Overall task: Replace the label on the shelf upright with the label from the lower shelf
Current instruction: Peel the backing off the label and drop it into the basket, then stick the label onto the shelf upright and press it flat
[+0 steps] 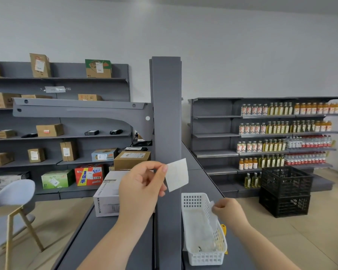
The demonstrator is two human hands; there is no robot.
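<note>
The grey shelf upright (166, 117) rises straight ahead of me, its flat face toward me, dividing the lower shelf (109, 236) into a left run and a right run. No label shows on the visible face of the upright, so I judge the old one already removed. On the right run, just beside the upright's foot, sits a white perforated basket (203, 258), its long axis running away from me along the shelf. On the left run a white carton (105, 197) lies near the upright.

My left hand (141, 184) is raised in front of the upright at mid-height. Its fingers (162, 169) are narrowed to a pinch on the left edge of the white label (177, 174), which stands nearly upright, slightly tilted, and overlaps the upright's right edge. The label lies just right of my fingers and close before the face it must meet; this hand is the nearer one for pressing it on.

My right hand (227, 211) hovers lower, over the basket's right rim, fingers closed on a small pale scrap (212, 204), probably backing paper, though I cannot tell for certain.
</note>
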